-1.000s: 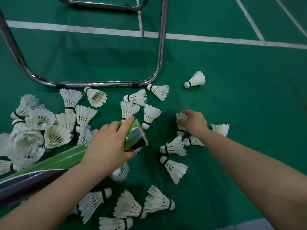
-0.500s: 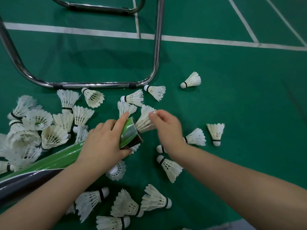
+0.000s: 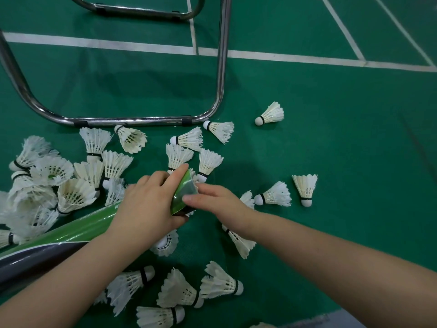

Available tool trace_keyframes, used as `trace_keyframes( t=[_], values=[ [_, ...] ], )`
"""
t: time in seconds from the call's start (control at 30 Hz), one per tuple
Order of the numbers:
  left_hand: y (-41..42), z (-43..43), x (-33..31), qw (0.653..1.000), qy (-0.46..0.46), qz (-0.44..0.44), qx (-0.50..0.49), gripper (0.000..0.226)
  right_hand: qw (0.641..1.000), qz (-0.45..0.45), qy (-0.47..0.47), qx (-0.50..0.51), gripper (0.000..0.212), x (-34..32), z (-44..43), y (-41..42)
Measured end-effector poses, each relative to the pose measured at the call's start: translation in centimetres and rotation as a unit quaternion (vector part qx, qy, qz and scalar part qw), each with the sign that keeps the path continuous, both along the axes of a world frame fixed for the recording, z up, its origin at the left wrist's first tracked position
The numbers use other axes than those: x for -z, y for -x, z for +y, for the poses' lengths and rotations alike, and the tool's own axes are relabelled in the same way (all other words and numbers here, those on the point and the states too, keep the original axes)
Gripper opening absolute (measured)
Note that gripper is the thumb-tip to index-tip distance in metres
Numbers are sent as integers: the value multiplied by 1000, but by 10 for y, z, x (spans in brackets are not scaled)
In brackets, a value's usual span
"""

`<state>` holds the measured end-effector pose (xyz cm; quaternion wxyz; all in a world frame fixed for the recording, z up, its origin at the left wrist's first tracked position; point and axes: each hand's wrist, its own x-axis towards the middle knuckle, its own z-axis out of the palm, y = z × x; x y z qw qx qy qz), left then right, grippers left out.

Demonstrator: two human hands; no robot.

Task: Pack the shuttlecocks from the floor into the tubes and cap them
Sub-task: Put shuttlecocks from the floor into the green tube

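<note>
the long glossy green tube (image 3: 94,223) runs lower-left to upper-right, mouth facing upper right, above white feather shuttlecocks (image 3: 208,162). left hand (image 3: 146,204) grips it near the mouth; right hand (image 3: 217,204) touches the mouth (its hold cannot be told).

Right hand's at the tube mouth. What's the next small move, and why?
Probably press the white feathered shuttlecock deeper with the right hand. Its fingers lie across the open mouth of the glossy green tube, which the left hand grips steady, and feathers at the rim suggest it is not fully in.
</note>
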<state>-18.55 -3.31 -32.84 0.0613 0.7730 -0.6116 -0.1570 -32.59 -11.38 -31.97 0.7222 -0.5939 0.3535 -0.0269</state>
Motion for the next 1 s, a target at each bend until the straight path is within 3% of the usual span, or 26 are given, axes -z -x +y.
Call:
trace_keyframes(
  t=[0.13,0.23,0.3,0.43,0.6,0.77,0.87,0.93,1.0],
  values=[
    [7,3,-7,1000,18,10,17,100,993,28,-22,-113,51,-8,-10,0],
    [14,9,-6,998,28,-2,58,104,976,35,-35,-212,42,-12,-11,3],
    [19,12,-4,996,37,-14,76,103,973,36,-44,-225,36,-11,-8,6],
    [28,6,-12,997,36,13,68,101,996,28,-88,-21,42,-8,-5,13],
    [34,3,-22,997,43,22,57,101,988,35,40,142,26,-26,-24,40],
    [35,16,-13,998,13,-4,66,99,952,193,69,227,15,-4,-17,76],
    [35,20,-6,998,2,10,55,100,919,351,135,117,20,23,9,93],
    [35,21,-4,998,3,15,53,101,868,445,221,10,32,31,22,102],
    [35,21,-5,998,6,13,55,101,830,478,286,-36,39,38,26,107]
  ],
)
